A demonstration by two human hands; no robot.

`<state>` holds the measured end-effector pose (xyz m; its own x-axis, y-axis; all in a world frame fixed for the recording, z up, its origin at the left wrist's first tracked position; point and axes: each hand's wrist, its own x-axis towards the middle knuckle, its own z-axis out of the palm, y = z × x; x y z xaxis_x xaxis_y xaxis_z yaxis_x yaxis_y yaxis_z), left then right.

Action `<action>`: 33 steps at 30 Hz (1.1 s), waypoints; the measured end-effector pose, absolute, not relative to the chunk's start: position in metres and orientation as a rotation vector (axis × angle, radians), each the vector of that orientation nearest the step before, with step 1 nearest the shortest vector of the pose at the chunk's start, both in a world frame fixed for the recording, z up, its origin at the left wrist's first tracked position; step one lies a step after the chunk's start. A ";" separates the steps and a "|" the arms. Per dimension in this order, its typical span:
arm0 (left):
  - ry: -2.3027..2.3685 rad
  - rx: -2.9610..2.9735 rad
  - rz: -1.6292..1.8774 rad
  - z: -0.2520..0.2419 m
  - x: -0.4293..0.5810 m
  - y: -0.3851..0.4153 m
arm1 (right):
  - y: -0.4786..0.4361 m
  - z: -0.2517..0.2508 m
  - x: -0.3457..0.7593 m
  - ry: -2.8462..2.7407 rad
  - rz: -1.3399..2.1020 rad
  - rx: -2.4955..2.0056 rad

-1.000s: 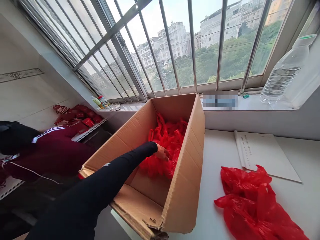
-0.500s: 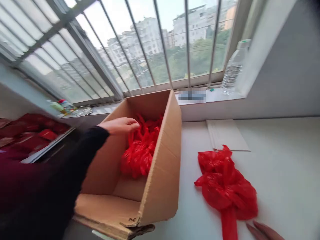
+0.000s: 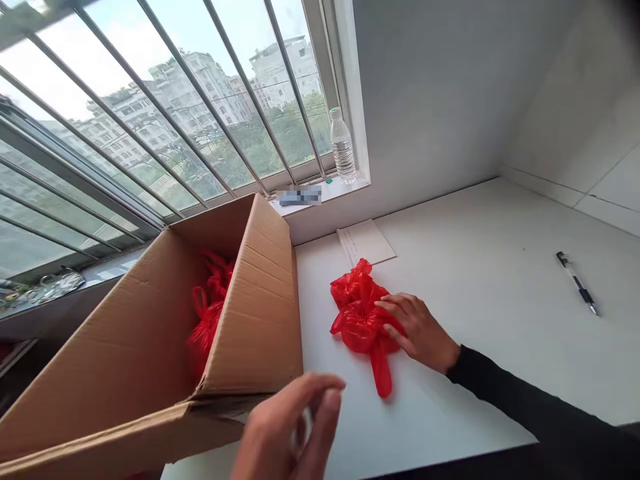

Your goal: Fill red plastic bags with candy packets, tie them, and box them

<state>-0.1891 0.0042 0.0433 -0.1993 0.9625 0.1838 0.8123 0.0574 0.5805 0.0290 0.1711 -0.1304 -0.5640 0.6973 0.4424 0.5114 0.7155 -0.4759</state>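
Observation:
A knotted red plastic bag [image 3: 361, 327] lies on the white table, its handles sticking out. My right hand [image 3: 417, 327] rests on the right side of this bag, fingers stretched over it and slightly apart. Nearer to me, my left hand [image 3: 295, 427] hovers by the front corner of the cardboard box [image 3: 255, 300]. Its fingers are bent, with a gap between them and nothing held. Inside the open box sit more red plastic bags [image 3: 207, 333], partly hidden by the box's right wall.
Behind the bag lies a paper booklet [image 3: 367, 241]. A pen [image 3: 577, 283] is at the right of the table [image 3: 480, 267]. On the sill stand a clear plastic bottle [image 3: 343, 150] and a blurred-out object [image 3: 299, 195]. Window bars rise behind the box.
My left hand has left the box and come down to its near right corner, empty. My right hand has moved onto the red bag. The view has swung right.

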 end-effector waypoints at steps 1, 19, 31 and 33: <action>2.012 1.867 0.741 0.021 -0.171 0.022 | 0.178 -0.129 0.024 -2.361 0.380 -0.865; 1.989 1.752 1.102 -0.112 -0.086 0.020 | 0.105 -0.119 0.145 -2.218 0.643 -1.127; 2.071 1.324 1.363 -0.106 -0.091 0.013 | 0.099 -0.107 0.165 -1.912 0.899 -1.380; 2.016 1.290 1.371 -0.100 -0.087 0.008 | 0.096 -0.102 0.169 -1.887 0.957 -1.413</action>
<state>-0.0873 0.0084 -0.0997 -0.5058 0.8447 0.1750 0.4731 0.1021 0.8750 0.1692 0.0960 -0.1017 -0.2636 0.9640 0.0356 0.5409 0.1783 -0.8220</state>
